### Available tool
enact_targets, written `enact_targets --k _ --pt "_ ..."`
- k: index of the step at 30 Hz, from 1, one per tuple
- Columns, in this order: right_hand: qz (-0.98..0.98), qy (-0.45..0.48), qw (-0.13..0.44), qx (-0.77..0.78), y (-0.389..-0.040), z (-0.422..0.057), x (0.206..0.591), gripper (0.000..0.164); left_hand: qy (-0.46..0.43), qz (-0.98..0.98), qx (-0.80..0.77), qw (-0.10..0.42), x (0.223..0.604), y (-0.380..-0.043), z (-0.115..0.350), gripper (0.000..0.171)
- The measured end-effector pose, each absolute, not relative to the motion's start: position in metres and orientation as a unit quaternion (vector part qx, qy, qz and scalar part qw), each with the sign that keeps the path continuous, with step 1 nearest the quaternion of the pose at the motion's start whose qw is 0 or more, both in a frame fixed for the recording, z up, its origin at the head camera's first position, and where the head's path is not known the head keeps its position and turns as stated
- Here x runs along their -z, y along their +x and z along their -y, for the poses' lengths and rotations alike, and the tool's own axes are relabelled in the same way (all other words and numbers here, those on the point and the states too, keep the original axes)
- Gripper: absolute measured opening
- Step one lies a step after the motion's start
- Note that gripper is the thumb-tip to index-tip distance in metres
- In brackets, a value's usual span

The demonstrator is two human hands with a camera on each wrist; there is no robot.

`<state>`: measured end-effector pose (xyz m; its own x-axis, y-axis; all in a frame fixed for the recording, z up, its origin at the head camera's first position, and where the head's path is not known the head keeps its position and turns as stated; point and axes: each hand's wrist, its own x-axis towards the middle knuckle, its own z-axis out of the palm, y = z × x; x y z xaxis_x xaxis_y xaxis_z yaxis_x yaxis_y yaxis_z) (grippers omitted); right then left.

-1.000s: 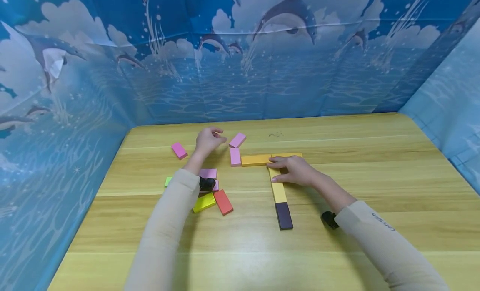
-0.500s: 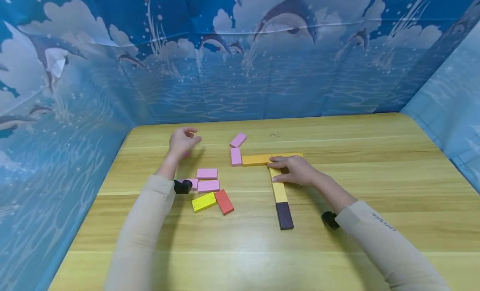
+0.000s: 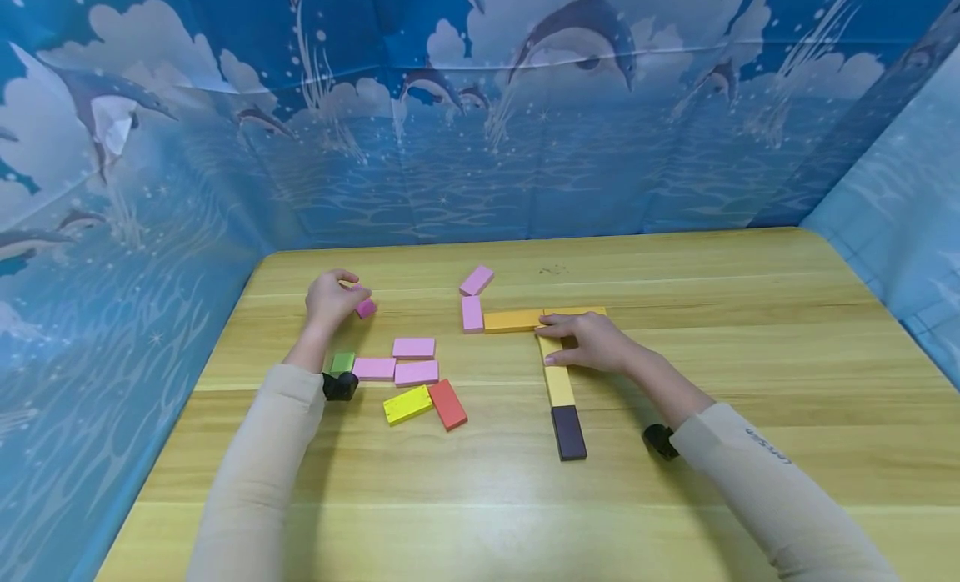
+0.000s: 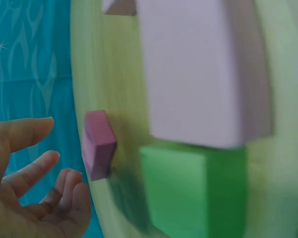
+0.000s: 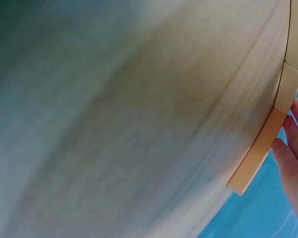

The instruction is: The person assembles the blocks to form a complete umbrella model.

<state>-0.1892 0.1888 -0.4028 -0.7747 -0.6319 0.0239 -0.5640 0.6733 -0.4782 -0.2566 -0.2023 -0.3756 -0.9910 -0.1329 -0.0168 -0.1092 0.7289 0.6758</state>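
Note:
My left hand (image 3: 330, 303) is beside a dark pink block (image 3: 365, 309) at the back left of the table. In the left wrist view its fingers are spread, with a gap between them and that block (image 4: 100, 144). My right hand (image 3: 592, 340) rests with its fingertips on the blocks where a row of orange blocks (image 3: 513, 321) meets a line of pale yellow blocks (image 3: 558, 386). A dark purple block (image 3: 569, 433) ends that line at the front. One light pink block (image 3: 472, 313) adjoins the orange row's left end, and another pink block (image 3: 476, 280) lies slanted behind it.
Several light pink blocks (image 3: 415, 348) lie left of centre. A green block (image 3: 342, 363) is at their left end, close to my left wrist camera (image 3: 341, 387). In front are a yellow block (image 3: 408, 405) and a red block (image 3: 448, 404). A blue dolphin curtain (image 3: 450, 182) backs the table.
My left hand has moved left, from near the slanted pink block to the dark pink one. The green block shows again behind the wrist. My right hand stays in place.

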Motion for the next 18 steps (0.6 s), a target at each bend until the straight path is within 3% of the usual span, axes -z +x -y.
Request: enact_targets --k 10,18 --pt "-0.911 -0.328 0.070 0.240 -0.189 -0.189 0.402 0.053 0.054 0.946 0.318 -0.043 0.384 -0.251 0.204 0.062" --pt "-0.911 -0.331 0.068 0.237 -0.187 -0.188 0.401 0.053 0.032 0.956 0.288 -0.048 0.389 -0.252 0.203 0.062"
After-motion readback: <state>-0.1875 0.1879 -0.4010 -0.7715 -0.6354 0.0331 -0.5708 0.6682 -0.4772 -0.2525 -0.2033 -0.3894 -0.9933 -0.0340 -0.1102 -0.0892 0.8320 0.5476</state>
